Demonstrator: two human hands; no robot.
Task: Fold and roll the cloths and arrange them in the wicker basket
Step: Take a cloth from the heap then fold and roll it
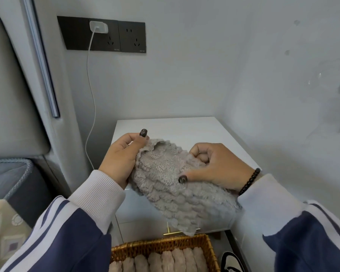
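The grey textured cloth (pixel 171 179) hangs in the air between both hands, above the front edge of the white bedside cabinet (pixel 185 128) and not resting on it. Its long axis slants from about ten o'clock, up by the left hand (pixel 122 158), down to about five o'clock, where a loose corner dangles just over the far rim of the wicker basket (pixel 161 246).

The left hand pinches the upper edge, thumb on top and fingers curled behind the fabric. The right hand (pixel 214 163) grips the opposite side at about three o'clock, fingers bunched into the pile and thumb laid flat across it. Both are clamped on this one cloth, and the free tail lies toward the person and the basket, nearer the right wrist. I'd judge that a fold or roll would have to gather that hanging tail up toward the grips.

The basket sits at six o'clock, low in view, with a row of rolled cloths (pixel 165 261) packed side by side; how much room is left is cut off by the frame. At eleven o'clock a dark socket panel (pixel 132 36) holds a white charger (pixel 98 26), its cable (pixel 90 114) trailing down beside the cabinet.
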